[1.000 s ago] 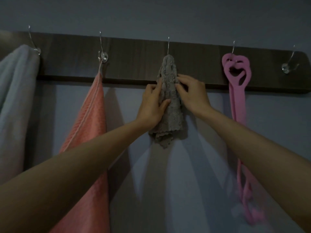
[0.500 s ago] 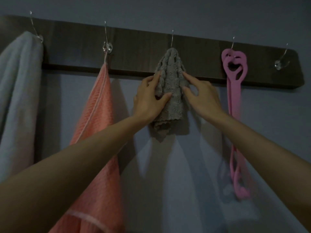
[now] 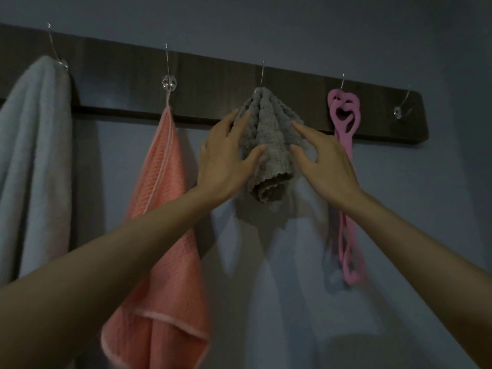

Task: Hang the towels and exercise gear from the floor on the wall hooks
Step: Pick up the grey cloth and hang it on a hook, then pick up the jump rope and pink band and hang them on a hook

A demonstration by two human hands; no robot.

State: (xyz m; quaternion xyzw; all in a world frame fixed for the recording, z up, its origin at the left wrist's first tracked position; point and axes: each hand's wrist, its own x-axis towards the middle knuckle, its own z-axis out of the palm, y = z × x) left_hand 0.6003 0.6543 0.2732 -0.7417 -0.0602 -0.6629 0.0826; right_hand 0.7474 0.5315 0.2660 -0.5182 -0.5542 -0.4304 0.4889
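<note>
A small grey towel (image 3: pixel 269 134) hangs bunched from the middle hook (image 3: pixel 262 75) of a dark wooden rail (image 3: pixel 213 78). My left hand (image 3: pixel 226 161) rests flat against the towel's left side with fingers spread. My right hand (image 3: pixel 323 161) is at its right side, fingers apart, fingertips touching the cloth. A white towel (image 3: pixel 34 161) hangs on the far-left hook, a salmon towel (image 3: pixel 165 209) on the second, and a pink exercise band (image 3: pixel 346 166) on the fourth.
The rightmost hook (image 3: pixel 400 109) on the rail carries nothing. The wall (image 3: pixel 426 209) behind is plain grey-blue and dimly lit. The floor is out of view.
Both hands have loosened from the grey towel and slid down and apart. The towel stays on its hook. The camera has drawn closer and tilted.
</note>
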